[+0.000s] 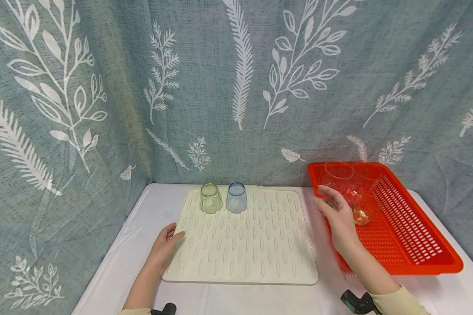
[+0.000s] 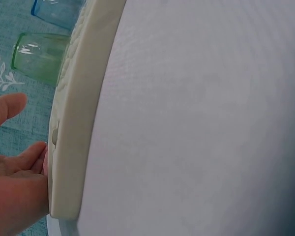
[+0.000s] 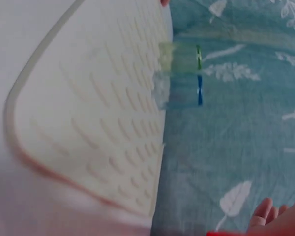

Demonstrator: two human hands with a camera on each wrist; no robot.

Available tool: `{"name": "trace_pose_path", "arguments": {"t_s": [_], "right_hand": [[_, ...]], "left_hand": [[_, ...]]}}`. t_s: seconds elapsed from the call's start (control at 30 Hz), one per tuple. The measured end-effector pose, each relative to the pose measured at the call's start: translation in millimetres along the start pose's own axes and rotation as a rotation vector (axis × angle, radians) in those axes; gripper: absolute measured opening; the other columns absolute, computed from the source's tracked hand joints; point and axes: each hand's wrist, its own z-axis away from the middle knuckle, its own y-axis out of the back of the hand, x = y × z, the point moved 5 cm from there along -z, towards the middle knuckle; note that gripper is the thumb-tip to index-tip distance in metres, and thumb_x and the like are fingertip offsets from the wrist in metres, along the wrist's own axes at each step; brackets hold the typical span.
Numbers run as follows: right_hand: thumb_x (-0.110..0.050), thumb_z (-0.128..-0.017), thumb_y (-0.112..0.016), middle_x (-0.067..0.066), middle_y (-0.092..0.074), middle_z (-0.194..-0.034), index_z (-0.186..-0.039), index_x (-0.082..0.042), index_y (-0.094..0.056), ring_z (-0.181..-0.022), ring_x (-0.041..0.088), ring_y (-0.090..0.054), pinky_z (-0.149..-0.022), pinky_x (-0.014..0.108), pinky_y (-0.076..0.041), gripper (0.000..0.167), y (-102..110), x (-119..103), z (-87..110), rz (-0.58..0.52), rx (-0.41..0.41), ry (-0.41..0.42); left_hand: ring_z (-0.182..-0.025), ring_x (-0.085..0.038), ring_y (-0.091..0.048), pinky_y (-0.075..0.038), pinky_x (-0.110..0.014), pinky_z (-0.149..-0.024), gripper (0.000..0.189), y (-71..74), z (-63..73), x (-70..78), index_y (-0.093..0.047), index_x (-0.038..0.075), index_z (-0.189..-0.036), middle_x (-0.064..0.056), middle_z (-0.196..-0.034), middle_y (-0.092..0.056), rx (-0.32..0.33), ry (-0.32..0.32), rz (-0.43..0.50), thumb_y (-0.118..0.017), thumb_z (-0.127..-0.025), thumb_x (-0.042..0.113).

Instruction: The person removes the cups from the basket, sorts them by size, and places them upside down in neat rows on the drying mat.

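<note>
My left hand [image 1: 166, 247] rests by the left edge of a cream drying mat [image 1: 240, 249], its fingers loosely bent and holding nothing. In the left wrist view its fingertips are right at the mat's side. A green glass [image 1: 210, 199] and a blue glass [image 1: 236, 199] stand side by side at the back of the mat. My right hand [image 1: 340, 221] hovers over the left rim of a red plastic basket [image 1: 437, 238], fingers slightly bent with nothing in them. Just beyond it in the basket are an amber glass [image 1: 365, 209] and clear glasses [image 1: 339, 171], partly hidden by the hand.
A white-covered table [image 1: 135, 238] bears the mat and the basket. Behind and at both sides hangs a blue-green curtain [image 1: 205, 87] with white leaf patterns. The basket's raised rim stands close to the mat's right edge.
</note>
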Motion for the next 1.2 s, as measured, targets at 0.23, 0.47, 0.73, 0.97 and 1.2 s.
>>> {"name": "trace_pose_path", "arguments": {"t_s": [0.23, 0.47, 0.73, 0.97, 1.2], "right_hand": [[-0.026, -0.094, -0.067, -0.007, -0.055, -0.119, -0.132, -0.016, -0.054, -0.102, 0.009, -0.053, -0.082, 0.015, -0.049, 0.042, 33.0, 3.3, -0.2, 0.011, 0.037, -0.012], [-0.029, -0.094, -0.067, -0.012, -0.052, -0.117, -0.137, -0.019, -0.050, -0.101, 0.005, -0.051, -0.080, 0.011, -0.048, 0.047, 70.7, 5.6, -3.4, 0.162, 0.106, -0.030], [-0.031, -0.096, -0.062, 0.013, -0.038, -0.141, -0.148, -0.006, -0.032, -0.115, 0.023, -0.041, -0.075, 0.018, -0.047, 0.065, 99.4, 7.6, -9.6, 0.459, 0.157, -0.030], [-0.029, -0.095, -0.062, 0.030, -0.023, -0.148, -0.152, 0.001, -0.017, -0.129, 0.047, -0.028, -0.096, 0.059, -0.040, 0.078, 115.2, 15.8, -20.2, 0.553, 0.136, -0.087], [-0.023, -0.092, -0.067, 0.037, -0.014, -0.148, -0.149, 0.010, -0.007, -0.131, 0.052, -0.020, -0.102, 0.068, -0.031, 0.089, 131.4, 22.6, -32.9, 0.634, 0.125, -0.135]], "left_hand": [[-0.130, -0.035, -0.030, -0.026, -0.045, -0.109, 0.070, 0.2, -0.2, 0.0, -0.015, -0.008, -0.151, -0.027, -0.147, -0.027, 0.005, 0.001, -0.003, -0.053, -0.099, 0.018], [-0.129, -0.034, -0.030, -0.027, -0.044, -0.108, 0.070, -0.8, 1.4, 1.5, -0.015, -0.008, -0.151, -0.027, -0.147, -0.027, 0.002, -0.003, 0.002, -0.054, -0.098, 0.017], [-0.128, -0.036, -0.032, -0.028, -0.046, -0.107, 0.071, 0.4, 0.8, -1.3, -0.014, -0.009, -0.151, -0.028, -0.146, -0.027, 0.007, -0.013, 0.000, -0.054, -0.098, 0.019], [-0.128, -0.036, -0.032, -0.029, -0.045, -0.107, 0.070, 1.2, 1.2, 0.1, -0.016, -0.009, -0.150, -0.028, -0.145, -0.029, 0.020, -0.022, -0.006, -0.054, -0.097, 0.017], [-0.129, -0.035, -0.032, -0.028, -0.046, -0.108, 0.071, 0.3, 1.7, 0.9, -0.014, -0.008, -0.151, -0.027, -0.146, -0.027, -0.003, -0.003, -0.006, -0.054, -0.099, 0.017]]}}
